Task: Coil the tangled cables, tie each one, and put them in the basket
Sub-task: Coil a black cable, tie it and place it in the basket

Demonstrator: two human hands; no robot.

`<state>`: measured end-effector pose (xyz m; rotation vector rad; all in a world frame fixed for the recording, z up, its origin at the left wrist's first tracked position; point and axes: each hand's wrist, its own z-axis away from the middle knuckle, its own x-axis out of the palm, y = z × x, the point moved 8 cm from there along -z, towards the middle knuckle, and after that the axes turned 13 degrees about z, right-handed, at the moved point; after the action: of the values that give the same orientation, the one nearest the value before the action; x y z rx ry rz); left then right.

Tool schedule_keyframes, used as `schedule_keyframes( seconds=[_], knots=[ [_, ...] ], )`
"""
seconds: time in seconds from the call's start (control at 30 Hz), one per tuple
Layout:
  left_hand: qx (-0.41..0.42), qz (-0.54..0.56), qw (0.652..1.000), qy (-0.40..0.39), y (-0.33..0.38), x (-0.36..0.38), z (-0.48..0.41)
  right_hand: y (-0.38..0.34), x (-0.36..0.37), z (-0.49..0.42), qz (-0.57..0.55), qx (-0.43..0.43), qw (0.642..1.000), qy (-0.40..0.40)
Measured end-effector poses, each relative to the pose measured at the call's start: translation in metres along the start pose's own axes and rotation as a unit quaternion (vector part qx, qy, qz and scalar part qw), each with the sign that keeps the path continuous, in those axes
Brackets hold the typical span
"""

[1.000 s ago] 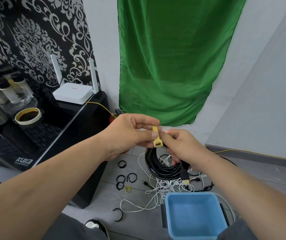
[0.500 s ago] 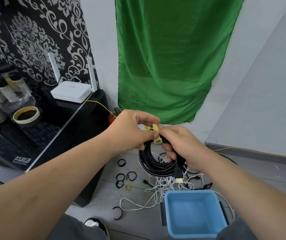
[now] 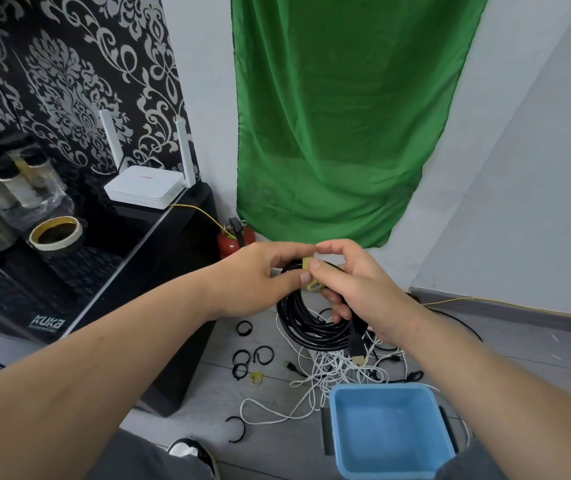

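Both forearms reach forward and meet above the floor. The left hand's [image 3: 260, 275] grip pinches the yellow tie [image 3: 310, 276] between thumb and forefinger, and the right hand's [image 3: 356, 282] grip pinches the same tie from the other side, its lower fingers curled round the coiled black cable [image 3: 306, 323] hanging beneath (one gold-tipped plug [image 3: 358, 351] dangles at the coil's 5 o'clock). The only readable writing is "KUKA" [image 3: 48, 322], white on the black table [image 3: 159, 244] at 9 o'clock. On the floor lie one tangle of white cables [image 3: 329, 372] under the coil, five black loop ties [image 3: 264, 355] and one yellow loop [image 3: 255, 378] at its 8 o'clock, and one blue basket [image 3: 381, 388] at 5 o'clock.
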<state>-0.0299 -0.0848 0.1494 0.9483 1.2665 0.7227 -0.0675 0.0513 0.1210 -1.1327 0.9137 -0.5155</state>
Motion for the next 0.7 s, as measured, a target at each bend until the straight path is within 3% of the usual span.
schedule_keyframes(
  seconds=[0.27,0.47,0.57,0.63,0.7],
  knots=[
    [-0.034,-0.05,0.998,-0.001,-0.012,-0.002,0.0,0.0,0.006,-0.002,0.007,0.005,1.0,-0.005],
    [0.035,-0.028,0.985,0.167,-0.004,-0.025,0.002,0.001,0.007,-0.004,-0.006,0.014,1.0,0.02],
    [0.066,-0.14,0.964,0.216,0.014,-0.023,0.006,0.005,0.003,-0.006,-0.022,0.044,0.998,0.043],
    [0.03,-0.226,0.946,0.231,0.019,-0.015,0.007,0.006,0.002,-0.007,-0.045,0.061,0.996,0.055],
    [-0.042,-0.238,0.943,0.231,0.012,-0.007,0.006,0.008,-0.001,-0.007,-0.064,0.074,0.993,0.066]
  ],
)
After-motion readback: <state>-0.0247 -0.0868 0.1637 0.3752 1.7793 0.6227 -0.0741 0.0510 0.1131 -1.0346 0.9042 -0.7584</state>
